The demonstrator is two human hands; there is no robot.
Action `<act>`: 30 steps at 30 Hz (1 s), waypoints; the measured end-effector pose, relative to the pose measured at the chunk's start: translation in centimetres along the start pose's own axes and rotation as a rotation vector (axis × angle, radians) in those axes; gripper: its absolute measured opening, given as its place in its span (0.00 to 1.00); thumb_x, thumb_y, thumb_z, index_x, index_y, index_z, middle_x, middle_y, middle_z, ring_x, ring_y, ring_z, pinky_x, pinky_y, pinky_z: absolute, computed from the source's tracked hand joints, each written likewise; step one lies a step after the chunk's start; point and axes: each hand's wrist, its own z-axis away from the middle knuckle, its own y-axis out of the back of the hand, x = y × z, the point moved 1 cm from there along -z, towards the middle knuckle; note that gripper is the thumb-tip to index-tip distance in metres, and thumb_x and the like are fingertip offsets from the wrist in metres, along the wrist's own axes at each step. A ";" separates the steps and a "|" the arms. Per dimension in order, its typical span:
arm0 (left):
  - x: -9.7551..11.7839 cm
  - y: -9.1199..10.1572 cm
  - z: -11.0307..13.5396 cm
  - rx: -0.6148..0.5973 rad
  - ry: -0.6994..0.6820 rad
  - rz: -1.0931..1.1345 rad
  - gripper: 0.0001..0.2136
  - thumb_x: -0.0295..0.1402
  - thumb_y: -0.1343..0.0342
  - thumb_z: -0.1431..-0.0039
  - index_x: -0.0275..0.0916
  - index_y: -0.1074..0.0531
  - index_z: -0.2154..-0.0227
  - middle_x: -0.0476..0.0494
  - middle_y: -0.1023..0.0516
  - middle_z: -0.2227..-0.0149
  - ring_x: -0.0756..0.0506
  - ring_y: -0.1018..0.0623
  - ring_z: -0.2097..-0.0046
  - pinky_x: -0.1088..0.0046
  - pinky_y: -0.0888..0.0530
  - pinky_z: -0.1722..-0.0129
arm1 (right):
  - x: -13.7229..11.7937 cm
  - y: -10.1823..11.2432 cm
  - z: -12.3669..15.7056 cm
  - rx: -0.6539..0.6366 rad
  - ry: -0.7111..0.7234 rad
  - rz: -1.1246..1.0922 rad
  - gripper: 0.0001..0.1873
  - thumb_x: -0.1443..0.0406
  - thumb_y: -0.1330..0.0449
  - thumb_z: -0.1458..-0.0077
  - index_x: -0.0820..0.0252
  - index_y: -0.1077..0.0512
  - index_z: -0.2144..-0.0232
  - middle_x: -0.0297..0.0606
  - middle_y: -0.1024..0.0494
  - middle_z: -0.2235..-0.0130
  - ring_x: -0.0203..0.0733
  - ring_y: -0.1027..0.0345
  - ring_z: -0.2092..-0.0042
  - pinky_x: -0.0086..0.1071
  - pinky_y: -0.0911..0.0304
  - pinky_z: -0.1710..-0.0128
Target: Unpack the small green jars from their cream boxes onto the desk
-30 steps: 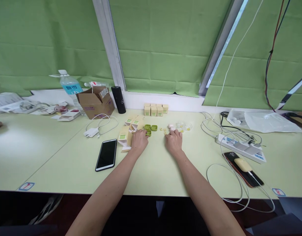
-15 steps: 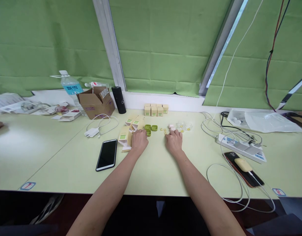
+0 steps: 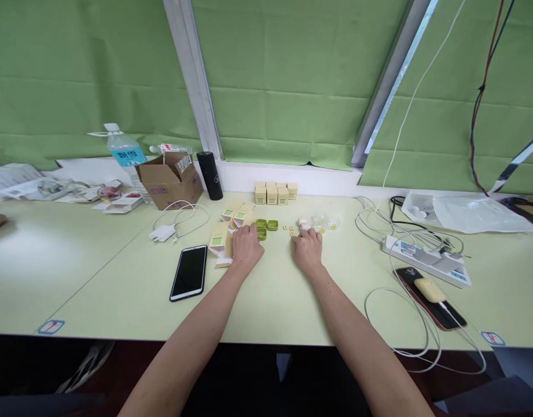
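Observation:
My left hand [image 3: 247,246] rests on the table with its fingers curled, against the opened small cream cartons [image 3: 218,238] and beside several olive-green square tubs [image 3: 272,225]. Its fingertips are hidden, so whatever they may hold cannot be seen. To the right, my right hand [image 3: 308,249] is also curled, its thumb side next to several tiny yellow pieces [image 3: 285,227]. Just beyond its knuckles lie small pale pink pieces [image 3: 302,222] and clear plastic cups [image 3: 333,223] with yellow spots. What the right fingertips pinch, if anything, is hidden.
Closed cream cartons [image 3: 272,195] stand stacked at the back. Leftward are a phone [image 3: 188,273], a white charger [image 3: 162,233], a cardboard box [image 3: 171,184] and a black bottle [image 3: 209,176]. A power strip [image 3: 425,260] with loose cables and another phone [image 3: 452,319] occupy the right.
My left hand has shifted very slightly up and to the right beside the opened cartons. The right hand and the small items look the same.

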 end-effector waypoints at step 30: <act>2.6 -0.3 2.2 0.026 -0.542 0.383 0.07 0.25 0.50 0.35 0.39 0.28 0.62 0.41 0.22 0.63 0.41 0.24 0.59 0.63 0.28 0.57 | 1.7 1.1 -9.5 0.055 -0.091 0.020 0.20 0.70 0.46 0.37 0.61 0.26 0.45 0.53 0.25 0.46 0.56 0.41 0.44 0.44 0.51 0.46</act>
